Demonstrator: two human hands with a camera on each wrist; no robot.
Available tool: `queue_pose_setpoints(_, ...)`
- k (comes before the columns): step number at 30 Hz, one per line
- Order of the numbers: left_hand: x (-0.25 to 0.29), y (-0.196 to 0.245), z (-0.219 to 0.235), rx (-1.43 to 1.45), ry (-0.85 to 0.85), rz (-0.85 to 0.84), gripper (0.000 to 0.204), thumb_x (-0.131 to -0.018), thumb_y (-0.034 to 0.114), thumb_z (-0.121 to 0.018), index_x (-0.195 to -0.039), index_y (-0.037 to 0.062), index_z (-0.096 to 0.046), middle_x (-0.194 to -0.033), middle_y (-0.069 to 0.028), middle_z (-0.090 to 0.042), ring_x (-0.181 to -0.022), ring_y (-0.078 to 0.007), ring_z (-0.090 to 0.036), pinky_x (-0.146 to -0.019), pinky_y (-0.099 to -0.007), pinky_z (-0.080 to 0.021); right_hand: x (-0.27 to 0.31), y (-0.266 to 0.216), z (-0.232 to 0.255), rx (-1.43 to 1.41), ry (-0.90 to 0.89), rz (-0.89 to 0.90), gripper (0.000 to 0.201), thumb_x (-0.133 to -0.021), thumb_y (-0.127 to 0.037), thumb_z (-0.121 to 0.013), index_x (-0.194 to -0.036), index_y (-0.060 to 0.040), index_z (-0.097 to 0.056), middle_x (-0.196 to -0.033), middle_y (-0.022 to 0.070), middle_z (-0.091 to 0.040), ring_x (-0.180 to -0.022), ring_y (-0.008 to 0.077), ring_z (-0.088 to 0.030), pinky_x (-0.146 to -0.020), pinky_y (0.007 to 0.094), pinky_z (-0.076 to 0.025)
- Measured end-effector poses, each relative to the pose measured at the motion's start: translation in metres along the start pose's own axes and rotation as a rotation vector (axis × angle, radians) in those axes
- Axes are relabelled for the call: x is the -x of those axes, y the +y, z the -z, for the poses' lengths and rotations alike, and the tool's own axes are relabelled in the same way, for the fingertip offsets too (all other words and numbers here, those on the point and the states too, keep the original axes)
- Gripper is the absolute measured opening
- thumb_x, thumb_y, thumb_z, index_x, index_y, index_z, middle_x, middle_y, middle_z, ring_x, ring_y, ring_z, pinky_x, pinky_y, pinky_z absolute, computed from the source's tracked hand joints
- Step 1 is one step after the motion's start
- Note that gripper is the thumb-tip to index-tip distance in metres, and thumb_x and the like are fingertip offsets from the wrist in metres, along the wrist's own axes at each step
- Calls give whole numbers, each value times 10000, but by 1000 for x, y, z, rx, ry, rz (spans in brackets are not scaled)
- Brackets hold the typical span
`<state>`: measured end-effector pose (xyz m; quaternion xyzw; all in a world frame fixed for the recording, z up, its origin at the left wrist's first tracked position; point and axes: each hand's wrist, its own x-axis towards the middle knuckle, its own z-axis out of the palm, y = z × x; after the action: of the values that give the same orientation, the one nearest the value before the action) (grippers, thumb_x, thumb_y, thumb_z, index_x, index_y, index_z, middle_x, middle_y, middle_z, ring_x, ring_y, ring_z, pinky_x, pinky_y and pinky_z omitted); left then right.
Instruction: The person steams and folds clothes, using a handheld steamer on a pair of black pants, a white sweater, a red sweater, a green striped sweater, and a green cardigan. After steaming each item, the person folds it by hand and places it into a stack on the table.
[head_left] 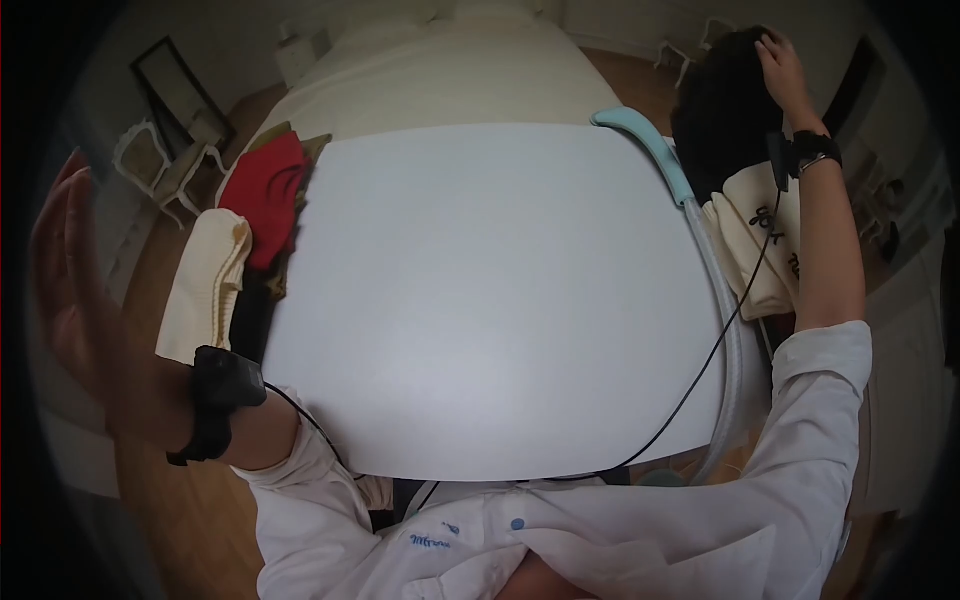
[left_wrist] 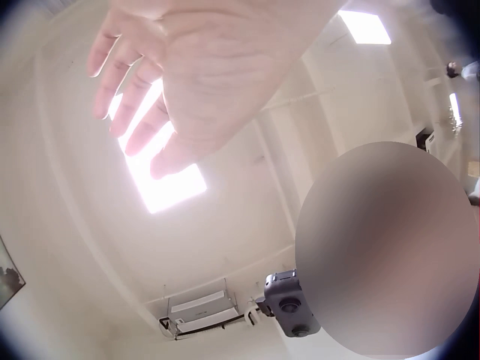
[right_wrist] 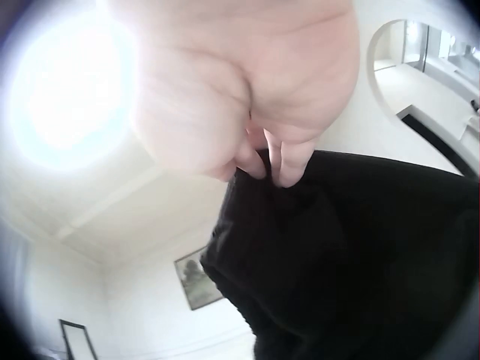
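Note:
My right hand [head_left: 788,85] is raised at the far right, pinching a black cloth garment [head_left: 715,115] by its upper edge. In the right wrist view, the thumb and fingers [right_wrist: 296,161] grip the dark fabric [right_wrist: 345,255], which hangs down from them. Beneath the garment in the head view lies a folded cream cloth [head_left: 740,270] with black lettering. My left hand [head_left: 75,290] is lifted at the far left and holds nothing. Its fingers stretch out loosely in the left wrist view, where the bare palm [left_wrist: 217,75] shows against the ceiling.
A white board [head_left: 500,300] spans the middle. Along its right side lies a light-blue handle [head_left: 650,150] with a grey hose [head_left: 728,330]. At the left edge are a red garment [head_left: 262,200] and a folded cream knit [head_left: 200,285]. Behind stands a bed [head_left: 440,75].

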<state>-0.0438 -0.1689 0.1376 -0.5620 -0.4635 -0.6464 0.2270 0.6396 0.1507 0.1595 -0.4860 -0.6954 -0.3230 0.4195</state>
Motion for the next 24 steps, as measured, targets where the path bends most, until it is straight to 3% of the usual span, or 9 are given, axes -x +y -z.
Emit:
queue_pose_setpoints(3,3,0,-17,96,-108,-57,294,-1070,62,-524,-1308,-65,-641,-1426,-208,-607,-1339,-277,-581,-1169,-411,-453,-37,-107,40,-250,90,146,391,-917,-6,-612,-1300,68,-619,-1461,199,-545,-1329,316,-553,-1130,363,-423)
queue_pose_setpoints(5,11,8,-36,177,-182,-77,390,-963,175,-749,-1289,-18,-657,-1424,-178,-616,-1335,-298,-589,-1146,-405,-445,-49,-175,60,-220,178,282,428,-898,-4,-608,-1317,83,-605,-1453,211,-550,-1328,356,-548,-1132,370,-424)
queue_pose_setpoints(9,34,33,-78,137,-369,-188,749,-829,204,-881,-1474,62,-528,-1430,-156,-608,-1350,-295,-572,-1117,-392,-469,-42,-296,86,-177,461,561,491,-871,-39,-641,-1342,92,-596,-1437,260,-544,-1323,425,-538,-1129,406,-431)
queue_pose_setpoints(12,52,43,-106,401,-601,55,1047,-751,116,-915,-1610,181,-320,-1397,-144,-640,-1263,-295,-647,-1001,-446,-573,-5,-362,111,-295,309,545,450,-871,-64,-671,-1286,100,-611,-1350,281,-583,-1225,422,-594,-1060,410,-481)
queue_pose_setpoints(15,47,8,-112,308,-667,-19,792,-800,55,-848,-1499,109,-478,-1255,-161,-704,-1145,-274,-704,-944,-398,-568,50,-399,137,-324,-202,192,454,-921,-290,-750,-1205,62,-716,-1391,200,-629,-1172,366,-672,-999,419,-520)
queue_pose_setpoints(16,46,-1,-113,307,-739,17,694,-824,46,-822,-1452,81,-528,-1187,-163,-727,-1102,-267,-718,-921,-386,-564,58,-401,142,-366,-332,188,443,-837,-298,-829,-1112,38,-740,-1341,183,-657,-1082,357,-701,-919,421,-547)
queue_pose_setpoints(20,41,-1,-110,286,-763,-88,543,-863,40,-786,-1367,56,-585,-1086,-152,-742,-1014,-257,-730,-887,-369,-552,84,-393,132,-284,-501,191,388,-825,-303,-847,-1047,-28,-687,-1287,167,-675,-1048,357,-694,-883,407,-559)
queue_pose_setpoints(22,39,6,-105,341,-968,105,550,-875,28,-772,-1387,85,-578,-1048,-128,-745,-986,-244,-724,-881,-362,-552,93,-394,117,-461,-504,120,469,-786,-265,-850,-1143,-40,-646,-1098,170,-691,-948,379,-688,-814,447,-546)
queue_pose_setpoints(24,38,8,-102,394,-955,171,554,-872,37,-783,-1383,99,-579,-1045,-121,-740,-961,-231,-712,-872,-357,-549,100,-391,103,-482,-477,128,563,-755,-247,-877,-1223,-84,-611,-1089,162,-691,-935,380,-686,-809,436,-549)
